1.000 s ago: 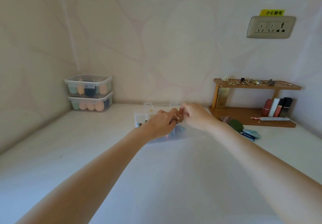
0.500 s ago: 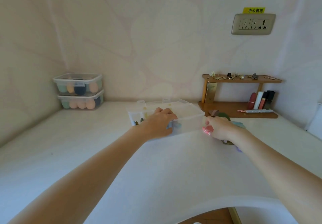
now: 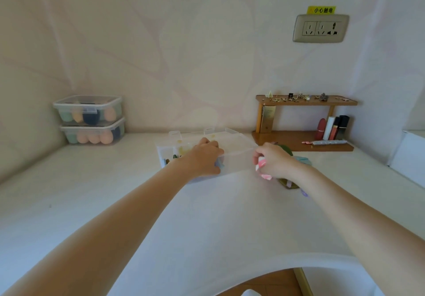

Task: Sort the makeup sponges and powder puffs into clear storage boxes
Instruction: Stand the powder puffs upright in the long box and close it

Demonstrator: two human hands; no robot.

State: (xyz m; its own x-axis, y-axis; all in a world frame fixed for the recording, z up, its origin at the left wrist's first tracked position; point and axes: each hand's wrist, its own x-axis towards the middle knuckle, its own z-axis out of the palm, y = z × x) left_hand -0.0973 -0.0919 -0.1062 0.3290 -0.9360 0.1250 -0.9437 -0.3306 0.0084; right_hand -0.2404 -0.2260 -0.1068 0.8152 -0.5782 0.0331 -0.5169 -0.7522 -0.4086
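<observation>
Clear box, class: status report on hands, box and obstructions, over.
Left hand grips the clear box. Right hand holds a pink puff. More puffs beside the box, nothing blocking.

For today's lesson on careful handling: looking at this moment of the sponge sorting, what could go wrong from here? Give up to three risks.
1. The right hand grips a pink-and-white item just outside the clear box; it could miss the opening and drop onto the table.
2. The left hand rests on the box's front; pressing might tip or slide the light box.
3. The right forearm lies over loose puffs and could sweep them aside.
</observation>
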